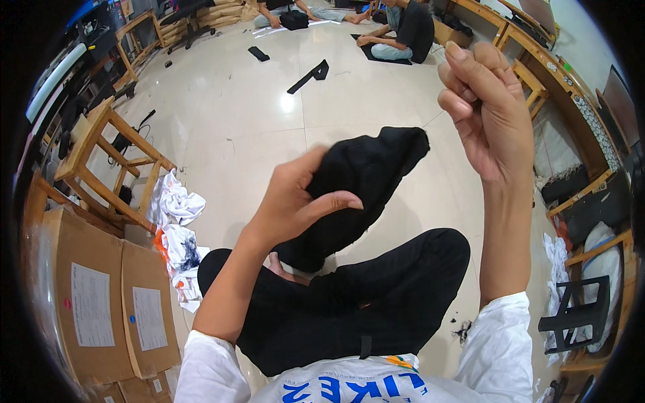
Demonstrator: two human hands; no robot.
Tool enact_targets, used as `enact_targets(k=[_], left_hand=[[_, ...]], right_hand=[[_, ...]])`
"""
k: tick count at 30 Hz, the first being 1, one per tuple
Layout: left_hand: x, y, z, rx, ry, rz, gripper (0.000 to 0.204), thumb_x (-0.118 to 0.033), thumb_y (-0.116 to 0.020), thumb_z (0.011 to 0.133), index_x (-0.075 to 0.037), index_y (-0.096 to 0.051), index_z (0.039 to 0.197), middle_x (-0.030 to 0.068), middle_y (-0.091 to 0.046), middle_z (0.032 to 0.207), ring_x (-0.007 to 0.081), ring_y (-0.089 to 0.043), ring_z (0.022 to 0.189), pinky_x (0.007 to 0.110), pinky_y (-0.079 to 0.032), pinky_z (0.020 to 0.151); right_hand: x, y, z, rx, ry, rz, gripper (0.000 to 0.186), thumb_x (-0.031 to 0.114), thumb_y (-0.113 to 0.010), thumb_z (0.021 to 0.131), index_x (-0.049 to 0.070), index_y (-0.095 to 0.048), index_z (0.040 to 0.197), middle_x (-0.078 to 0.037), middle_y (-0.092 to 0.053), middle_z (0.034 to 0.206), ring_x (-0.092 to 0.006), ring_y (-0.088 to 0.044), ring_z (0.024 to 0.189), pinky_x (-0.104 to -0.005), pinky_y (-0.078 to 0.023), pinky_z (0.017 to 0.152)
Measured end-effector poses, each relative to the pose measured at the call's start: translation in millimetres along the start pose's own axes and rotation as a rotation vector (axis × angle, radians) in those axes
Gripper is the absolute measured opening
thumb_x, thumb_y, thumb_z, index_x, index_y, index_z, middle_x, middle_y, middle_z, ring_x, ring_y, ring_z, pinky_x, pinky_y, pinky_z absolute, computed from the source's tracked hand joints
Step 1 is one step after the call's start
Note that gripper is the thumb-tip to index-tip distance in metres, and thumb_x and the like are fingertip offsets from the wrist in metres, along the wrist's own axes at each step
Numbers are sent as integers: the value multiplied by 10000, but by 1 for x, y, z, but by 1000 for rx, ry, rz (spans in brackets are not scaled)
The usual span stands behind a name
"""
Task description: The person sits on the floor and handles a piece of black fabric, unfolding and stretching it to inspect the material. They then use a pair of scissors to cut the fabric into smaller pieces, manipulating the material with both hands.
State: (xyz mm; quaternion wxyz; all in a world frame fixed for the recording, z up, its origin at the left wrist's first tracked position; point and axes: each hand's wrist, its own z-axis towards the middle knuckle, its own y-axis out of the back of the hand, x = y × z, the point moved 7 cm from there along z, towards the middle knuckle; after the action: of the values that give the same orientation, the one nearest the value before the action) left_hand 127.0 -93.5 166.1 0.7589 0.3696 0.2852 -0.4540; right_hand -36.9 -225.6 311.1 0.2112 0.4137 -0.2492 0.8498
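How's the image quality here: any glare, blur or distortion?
Head view: bright glare spot on the glossy pale tiled floor; fingers of the left hand look slightly smeared around the crumpled black fabric piece, whose dark folds show little detail; fisheye bends the long brown wooden table at right; corners go black.

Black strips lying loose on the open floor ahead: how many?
2: a short strip farther off, and a longer, bent strip nearer, to its right. More may be hidden behind the black cloth in the left hand.
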Motion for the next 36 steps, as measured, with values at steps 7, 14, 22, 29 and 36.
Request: enact_targets(k=[7,14,22,29,36], left_hand=[[27,3,-32,-446,35,328,248,-10,-759,845,-8,-639,1062,86,-647,888,197,-652,762,307,-513,694],[53,-17,-48,-186,429,-367,165,-11,-723,890,-43,-575,955,-3,-598,895,95,-596,775,251,-465,675],[23,-32,-59,252,466,-617,511,-70,-703,901,8,-579,1390,81,-678,1237,162,-644,1113,311,-481,1018],[30,12,-56,22,357,-686,336,-276,-688,1007,10,-636,1176,19,-666,1091,107,-611,1006,261,-480,877],[-40,70,-27,206,49,347,307,-121,-804,853,-44,-522,760,22,-354,596,122,-329,563,289,-291,528]], right_hand=[[24,-25,-2,-21,79,-183,476,47,-694,976,195,-345,689,69,-365,700,-31,-294,602,-202,-228,495],[49,-24,12,-184,49,-152,437,2,-662,977,202,-360,731,64,-387,642,-37,-312,494,-212,-236,415],[60,-20,15,-103,140,-491,446,80,-711,967,186,-374,694,55,-402,650,-41,-309,527,-209,-244,433],[52,3,-16,-28,-43,-662,459,130,-739,968,155,-380,684,39,-461,590,-61,-594,604,-229,-461,525],[24,-55,-75,492,566,-1649,304,116,-760,881,72,-498,732,-52,-497,670,-190,-545,560,-326,-447,506]])
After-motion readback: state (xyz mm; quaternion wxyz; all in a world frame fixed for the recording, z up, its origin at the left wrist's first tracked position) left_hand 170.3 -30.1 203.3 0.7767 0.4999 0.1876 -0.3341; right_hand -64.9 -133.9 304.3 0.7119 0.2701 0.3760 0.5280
